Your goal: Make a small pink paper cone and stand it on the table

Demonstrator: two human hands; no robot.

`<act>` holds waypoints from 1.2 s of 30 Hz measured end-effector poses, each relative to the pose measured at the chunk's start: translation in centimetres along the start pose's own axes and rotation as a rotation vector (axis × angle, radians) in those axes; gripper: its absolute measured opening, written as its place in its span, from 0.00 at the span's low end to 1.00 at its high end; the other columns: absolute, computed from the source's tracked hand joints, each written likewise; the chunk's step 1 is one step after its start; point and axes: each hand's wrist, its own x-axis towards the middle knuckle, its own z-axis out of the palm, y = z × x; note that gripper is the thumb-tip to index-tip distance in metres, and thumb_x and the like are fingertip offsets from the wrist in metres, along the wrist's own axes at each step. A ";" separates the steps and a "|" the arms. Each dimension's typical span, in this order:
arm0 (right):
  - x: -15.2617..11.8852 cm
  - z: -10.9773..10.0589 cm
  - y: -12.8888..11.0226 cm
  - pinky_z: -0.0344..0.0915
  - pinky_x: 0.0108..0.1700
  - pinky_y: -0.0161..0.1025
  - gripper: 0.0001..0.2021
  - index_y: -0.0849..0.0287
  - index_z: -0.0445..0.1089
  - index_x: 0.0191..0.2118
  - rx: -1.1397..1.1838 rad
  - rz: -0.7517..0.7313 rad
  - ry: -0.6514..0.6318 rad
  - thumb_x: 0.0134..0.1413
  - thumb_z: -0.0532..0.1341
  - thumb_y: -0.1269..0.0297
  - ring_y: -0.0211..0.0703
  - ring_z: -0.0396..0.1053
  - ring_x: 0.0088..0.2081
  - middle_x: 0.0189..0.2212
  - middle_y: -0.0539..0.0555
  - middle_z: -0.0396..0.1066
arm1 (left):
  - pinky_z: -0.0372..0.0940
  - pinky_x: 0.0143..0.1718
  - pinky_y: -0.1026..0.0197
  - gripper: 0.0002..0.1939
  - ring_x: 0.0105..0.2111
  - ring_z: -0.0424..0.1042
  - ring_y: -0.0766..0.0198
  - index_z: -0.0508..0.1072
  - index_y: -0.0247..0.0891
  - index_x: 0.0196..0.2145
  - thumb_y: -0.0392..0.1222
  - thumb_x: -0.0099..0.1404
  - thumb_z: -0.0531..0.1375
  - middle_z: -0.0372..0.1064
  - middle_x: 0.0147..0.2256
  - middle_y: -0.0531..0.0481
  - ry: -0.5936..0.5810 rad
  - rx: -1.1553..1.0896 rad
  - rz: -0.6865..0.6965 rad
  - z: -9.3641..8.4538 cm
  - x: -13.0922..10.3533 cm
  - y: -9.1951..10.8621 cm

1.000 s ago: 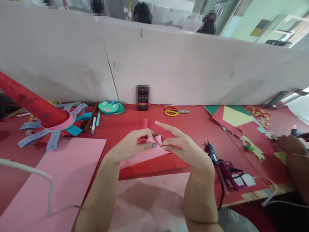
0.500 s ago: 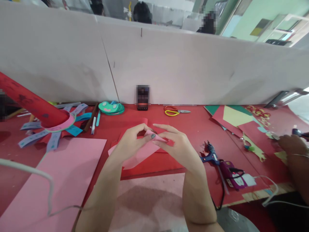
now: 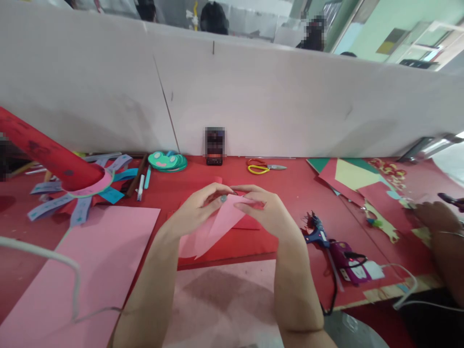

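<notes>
At the near left of the red worktop [image 3: 295, 187], a flat pink sheet [image 3: 92, 258] lies alone. Inward from the near edge, a folded pink paper [image 3: 223, 224] is held above red paper [image 3: 250, 245]. It looks light, thin and easily creased, so a gentle pinch along its folded upper edge should suit it best. The left hand [image 3: 195, 208] is nearly closed, thumb and fingers pinching the paper. The right hand [image 3: 266, 209] curves narrowly around the opposite side, thumb in front; its fingertips are partly hidden. Beyond, yellow-and-red-handled scissors [image 3: 266, 167] rest near the far edge.
</notes>
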 end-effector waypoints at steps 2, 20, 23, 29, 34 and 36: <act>-0.1 -0.7 0.1 0.65 0.49 0.41 0.04 0.52 0.75 0.31 0.019 0.013 0.011 0.51 0.63 0.62 0.44 0.69 0.48 0.47 0.50 0.72 | 0.61 0.53 0.57 0.18 0.53 0.65 0.58 0.66 0.43 0.50 0.49 0.64 0.53 0.65 0.53 0.47 -0.093 0.007 -0.012 -0.6 -0.3 -0.2; -0.2 -2.0 1.3 0.69 0.45 0.44 0.09 0.52 0.77 0.34 0.078 0.049 0.154 0.49 0.63 0.56 0.46 0.70 0.46 0.46 0.52 0.72 | 0.63 0.49 0.53 0.30 0.53 0.65 0.50 0.62 0.52 0.57 0.50 0.56 0.60 0.65 0.55 0.52 -0.116 0.240 -0.167 -0.4 -0.4 0.9; -0.1 -2.0 1.6 0.69 0.46 0.44 0.11 0.52 0.77 0.36 0.022 0.064 0.163 0.49 0.63 0.54 0.46 0.69 0.46 0.46 0.53 0.71 | 0.60 0.52 0.53 0.31 0.55 0.63 0.50 0.62 0.51 0.57 0.53 0.56 0.59 0.62 0.58 0.52 -0.061 0.242 -0.181 -0.3 -0.4 1.0; 0.1 -1.5 1.5 0.68 0.45 0.43 0.10 0.54 0.76 0.36 -0.028 0.074 0.181 0.50 0.62 0.55 0.45 0.69 0.45 0.46 0.53 0.71 | 0.57 0.55 0.53 0.29 0.57 0.60 0.52 0.61 0.50 0.57 0.53 0.59 0.57 0.61 0.58 0.52 -0.017 0.240 -0.156 0.1 -0.5 1.3; 0.5 -0.9 1.4 0.66 0.49 0.44 0.07 0.56 0.73 0.31 -0.008 0.009 0.248 0.49 0.63 0.58 0.46 0.67 0.49 0.50 0.54 0.69 | 0.63 0.48 0.55 0.27 0.54 0.65 0.51 0.62 0.50 0.57 0.47 0.59 0.57 0.63 0.57 0.51 0.001 0.237 -0.096 1.6 -0.1 1.6; 0.6 -0.8 1.4 0.63 0.52 0.47 0.08 0.57 0.70 0.26 -0.006 -0.024 0.274 0.49 0.63 0.58 0.48 0.65 0.52 0.53 0.54 0.66 | 0.64 0.47 0.55 0.27 0.52 0.67 0.51 0.63 0.49 0.56 0.45 0.58 0.58 0.65 0.55 0.50 0.013 0.245 -0.063 2.0 0.0 1.6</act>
